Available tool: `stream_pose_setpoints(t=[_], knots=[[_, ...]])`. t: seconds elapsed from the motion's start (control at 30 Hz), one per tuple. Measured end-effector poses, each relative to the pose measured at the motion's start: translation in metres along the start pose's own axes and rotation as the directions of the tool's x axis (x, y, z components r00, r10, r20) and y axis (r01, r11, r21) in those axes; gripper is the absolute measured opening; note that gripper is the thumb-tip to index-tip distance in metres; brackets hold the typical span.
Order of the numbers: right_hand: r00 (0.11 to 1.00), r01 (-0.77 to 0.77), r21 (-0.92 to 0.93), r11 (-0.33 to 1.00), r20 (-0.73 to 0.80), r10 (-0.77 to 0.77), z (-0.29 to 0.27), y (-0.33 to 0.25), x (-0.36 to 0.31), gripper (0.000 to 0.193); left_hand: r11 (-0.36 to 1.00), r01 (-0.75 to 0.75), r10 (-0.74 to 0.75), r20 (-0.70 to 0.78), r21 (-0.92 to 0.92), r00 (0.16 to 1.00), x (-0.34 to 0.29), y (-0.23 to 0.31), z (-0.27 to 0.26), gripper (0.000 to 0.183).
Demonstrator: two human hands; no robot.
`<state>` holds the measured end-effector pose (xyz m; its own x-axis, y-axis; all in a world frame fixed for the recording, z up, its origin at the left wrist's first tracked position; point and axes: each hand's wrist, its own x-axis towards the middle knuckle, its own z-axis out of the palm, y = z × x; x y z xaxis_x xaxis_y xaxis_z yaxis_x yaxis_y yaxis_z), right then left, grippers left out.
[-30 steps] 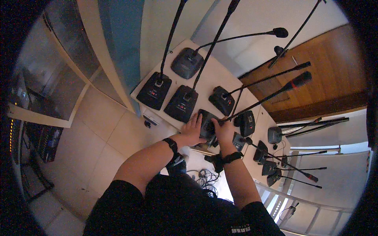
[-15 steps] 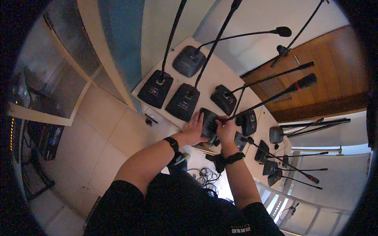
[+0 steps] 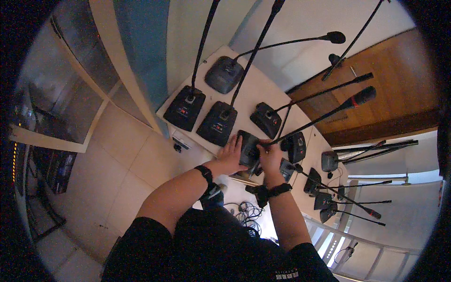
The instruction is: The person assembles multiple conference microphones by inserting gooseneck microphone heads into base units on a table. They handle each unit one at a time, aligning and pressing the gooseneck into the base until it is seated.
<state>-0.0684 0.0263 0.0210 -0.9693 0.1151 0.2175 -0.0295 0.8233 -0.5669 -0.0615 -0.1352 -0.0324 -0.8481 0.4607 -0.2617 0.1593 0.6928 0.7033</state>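
A black gooseneck desk microphone (image 3: 249, 145) is between my hands at the front edge of the table. My left hand (image 3: 228, 158) grips its base from the left, fingers at one corner and thumb at the near side. With closed fingers, my right hand (image 3: 270, 160) holds the lower end of its stem, where it meets the base. That stem slants up to the right, ending in a head with a red ring (image 3: 355, 102). Left of it stand two more microphones (image 3: 218, 123) (image 3: 185, 109), stems upright. My right fingertips partly hide the stem's joint.
Another microphone with a bent stem (image 3: 224, 75) stands at the back of the pale table (image 3: 213, 97). Several more (image 3: 266, 119) (image 3: 330, 160) line the table to the right. A wooden panel (image 3: 376, 89) rises behind. Tangled black cables (image 3: 249, 214) lie below the table edge.
The view has shifted very slightly. Both hands keep the same hold on the microphone, with no other visible movement.
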Motion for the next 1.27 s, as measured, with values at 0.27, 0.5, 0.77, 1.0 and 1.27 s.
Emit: stream_pose_setpoints(t=[0.27,0.5,0.77,1.0,1.27], knots=[[0.993,0.107,0.015,0.994,-0.048,-0.106,-0.005,-0.012,0.005,0.021,1.0,-0.023,0.024,-0.014,0.005,1.0,-0.001,-0.001,-0.003,0.118],[0.998,0.044,-0.091,0.995,0.041,-0.041,-0.003,-0.002,0.004,0.025,1.0,0.006,-0.006,0.007,0.01,1.0,-0.003,0.0,-0.003,0.118],[0.998,-0.043,-0.026,0.999,-0.046,0.042,-0.003,-0.016,0.002,0.03,1.0,-0.027,0.027,0.0,-0.001,1.0,-0.002,-0.002,-0.003,0.118],[0.999,0.018,-0.026,1.0,0.04,-0.017,-0.004,-0.013,0.005,0.024,0.999,-0.004,0.005,0.036,-0.032,0.999,-0.002,0.0,-0.003,0.117],[0.98,-0.195,-0.096,0.976,-0.041,0.192,-0.005,-0.029,0.003,0.034,0.997,-0.04,0.04,-0.003,-0.062,0.999,0.002,-0.007,0.003,0.114]])
